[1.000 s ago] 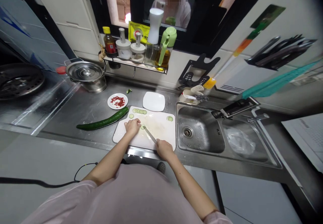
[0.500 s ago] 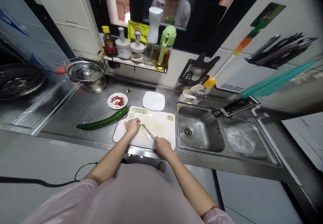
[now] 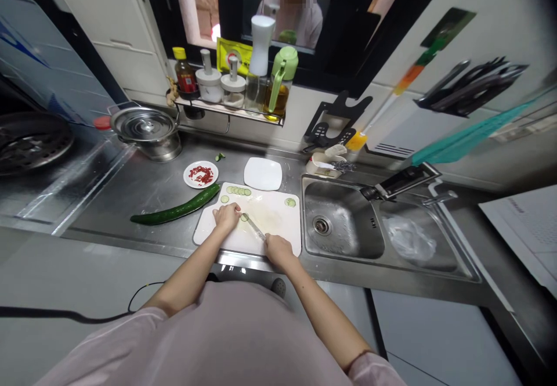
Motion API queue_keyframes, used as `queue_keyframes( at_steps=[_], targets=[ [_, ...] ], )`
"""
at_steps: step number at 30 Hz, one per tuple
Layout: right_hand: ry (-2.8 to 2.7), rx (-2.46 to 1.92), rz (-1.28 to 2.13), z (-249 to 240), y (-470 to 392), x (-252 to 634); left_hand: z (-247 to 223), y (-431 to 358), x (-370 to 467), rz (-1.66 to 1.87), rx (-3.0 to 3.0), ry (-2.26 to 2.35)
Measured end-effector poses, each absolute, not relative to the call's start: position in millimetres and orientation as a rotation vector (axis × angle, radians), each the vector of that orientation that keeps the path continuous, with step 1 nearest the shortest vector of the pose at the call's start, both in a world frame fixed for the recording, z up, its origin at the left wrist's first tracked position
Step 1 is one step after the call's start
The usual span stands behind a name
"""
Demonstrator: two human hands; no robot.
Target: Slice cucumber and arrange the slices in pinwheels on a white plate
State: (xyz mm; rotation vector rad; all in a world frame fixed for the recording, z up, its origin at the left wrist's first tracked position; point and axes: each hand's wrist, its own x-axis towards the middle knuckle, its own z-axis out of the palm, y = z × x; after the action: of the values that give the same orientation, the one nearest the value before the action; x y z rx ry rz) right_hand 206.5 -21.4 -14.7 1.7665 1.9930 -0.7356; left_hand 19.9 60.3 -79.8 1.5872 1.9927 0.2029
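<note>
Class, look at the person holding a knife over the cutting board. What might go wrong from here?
The left hand is close to the knife held in the right hand, so a slip might nick a fingertip.

The cucumber slices in the far right corner of the cutting board, beside the sink, could slide in if the board is knocked.
</note>
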Motion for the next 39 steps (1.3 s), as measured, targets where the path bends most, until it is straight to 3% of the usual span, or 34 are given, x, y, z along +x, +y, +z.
queue_keyframes(
  at_steps=[19, 39],
  targets=[
    [1.958, 1.794, -0.754, -11, -42, 224, -72, 50, 25, 0.152, 1.696, 2.020],
    [1.936, 1.964, -0.843, -23, -62, 265, -71, 50, 10, 0.435, 1.520, 2.108]
  ],
)
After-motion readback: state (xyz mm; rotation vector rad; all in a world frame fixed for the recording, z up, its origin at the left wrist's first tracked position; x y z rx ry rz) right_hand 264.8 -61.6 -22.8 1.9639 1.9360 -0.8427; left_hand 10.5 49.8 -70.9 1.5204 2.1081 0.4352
